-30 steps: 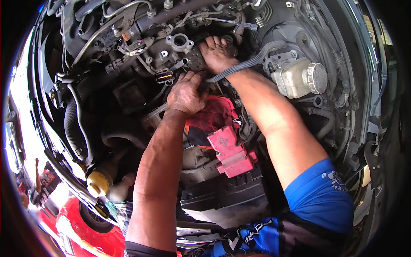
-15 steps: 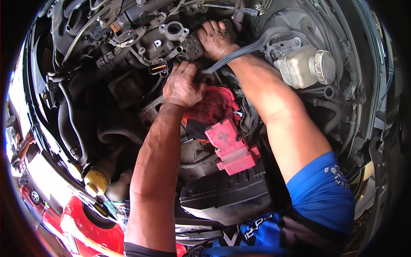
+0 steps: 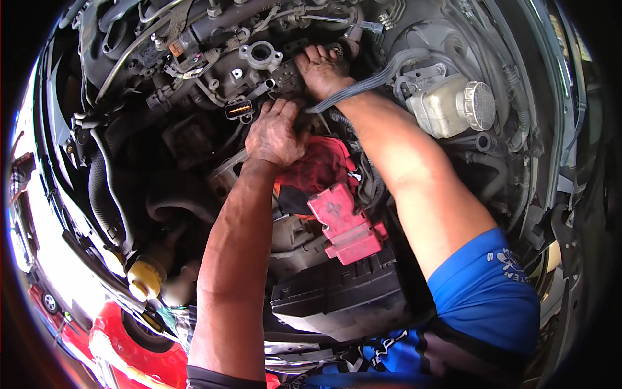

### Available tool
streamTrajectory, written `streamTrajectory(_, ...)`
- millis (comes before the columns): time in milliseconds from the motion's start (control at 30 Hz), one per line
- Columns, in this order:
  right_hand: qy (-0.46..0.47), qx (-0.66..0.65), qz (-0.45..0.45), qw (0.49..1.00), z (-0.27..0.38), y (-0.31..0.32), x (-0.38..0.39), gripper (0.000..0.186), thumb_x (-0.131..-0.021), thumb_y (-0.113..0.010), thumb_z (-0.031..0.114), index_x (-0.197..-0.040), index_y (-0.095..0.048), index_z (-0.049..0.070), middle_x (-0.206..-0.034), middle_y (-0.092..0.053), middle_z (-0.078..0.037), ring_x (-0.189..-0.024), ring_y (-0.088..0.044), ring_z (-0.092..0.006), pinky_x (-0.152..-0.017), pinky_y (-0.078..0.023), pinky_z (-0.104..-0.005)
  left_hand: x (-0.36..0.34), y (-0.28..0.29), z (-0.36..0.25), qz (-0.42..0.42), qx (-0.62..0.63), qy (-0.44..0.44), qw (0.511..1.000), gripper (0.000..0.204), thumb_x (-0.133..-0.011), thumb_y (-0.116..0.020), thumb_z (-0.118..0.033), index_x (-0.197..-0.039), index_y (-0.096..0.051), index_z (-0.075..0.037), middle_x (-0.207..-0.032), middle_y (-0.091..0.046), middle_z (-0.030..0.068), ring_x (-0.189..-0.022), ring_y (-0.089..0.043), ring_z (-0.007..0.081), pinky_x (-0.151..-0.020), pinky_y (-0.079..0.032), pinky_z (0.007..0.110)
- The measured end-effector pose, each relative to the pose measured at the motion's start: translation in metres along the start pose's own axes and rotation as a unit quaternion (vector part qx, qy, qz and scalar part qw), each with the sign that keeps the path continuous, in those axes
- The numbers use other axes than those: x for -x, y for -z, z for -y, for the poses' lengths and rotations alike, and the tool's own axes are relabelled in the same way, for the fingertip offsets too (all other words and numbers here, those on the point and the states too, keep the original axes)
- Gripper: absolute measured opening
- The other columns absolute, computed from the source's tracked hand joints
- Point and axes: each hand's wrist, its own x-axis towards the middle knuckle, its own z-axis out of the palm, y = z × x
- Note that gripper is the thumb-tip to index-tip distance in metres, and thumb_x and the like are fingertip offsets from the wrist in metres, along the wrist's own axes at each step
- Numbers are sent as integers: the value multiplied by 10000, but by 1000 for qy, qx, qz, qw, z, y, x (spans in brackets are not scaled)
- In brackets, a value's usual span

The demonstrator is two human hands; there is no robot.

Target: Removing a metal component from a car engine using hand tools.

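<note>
In an engine bay, both of my hands reach to a dark metal part (image 3: pixel 285 79) on the engine's near side. My left hand (image 3: pixel 275 135) has its fingers together and curled over the part's lower edge; the fingertips are partly hidden. On the part's right side rests my right hand (image 3: pixel 324 74), fingers bent around it. A grey sleeved hose (image 3: pixel 369 81) lies across my right wrist. Left of the part are a round flanged port (image 3: pixel 261 56) and a black connector (image 3: pixel 240 109). A stained red cloth (image 3: pixel 316 165) sits just below my left hand.
A faded red plastic cover (image 3: pixel 343 220) and a black box (image 3: pixel 340 295) lie between my forearms. To the right stands a whitish fluid reservoir (image 3: pixel 444 109) with a round cap. A yellow cap (image 3: pixel 144 280) is at lower left, with a red car (image 3: pixel 139 353) beyond the bay.
The whole view has shifted slightly, so the engine appears a little lower. Both hands keep nearly the same places on the metal part.
</note>
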Motion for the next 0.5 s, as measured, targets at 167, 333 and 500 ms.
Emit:
streamTrajectory(167, -7, 1, 13, 1000, 1, 6, 0, 554, -854, -620, 252, -1377, -479, 137, -1454, -395, -145, -1370, -375, -352, -1118, -332, -534, -3, 2, -4, 13, -9, -5, 1000, 572, -830, -685, -295, -1364, -537, -154, -1402, -532, 81, -1302, -481, 355, -1061, -459, 445)
streamTrajectory(333, 0, -35, 27, 999, -10, 0, -4, 866, -704, -765, 223, -1471, -383, 98, -1486, -381, -165, -1398, -325, -381, -1167, -290, -502, -7, 3, -6, 31, -41, -18, 999, 688, -863, -669, -319, -1491, -414, -204, -1563, -395, 66, -1413, -389, 352, -1132, -410, 441)
streamTrajectory(500, 29, -66, 82, 994, -7, 7, -3, 848, -725, -765, 203, -1485, -399, 118, -1487, -375, -214, -1411, -320, -423, -1179, -307, -471, -5, 6, -7, 87, -56, 4, 995, 825, -845, -697, -387, -1550, -311, -202, -1588, -355, 90, -1435, -363, 355, -1169, -364, 439)
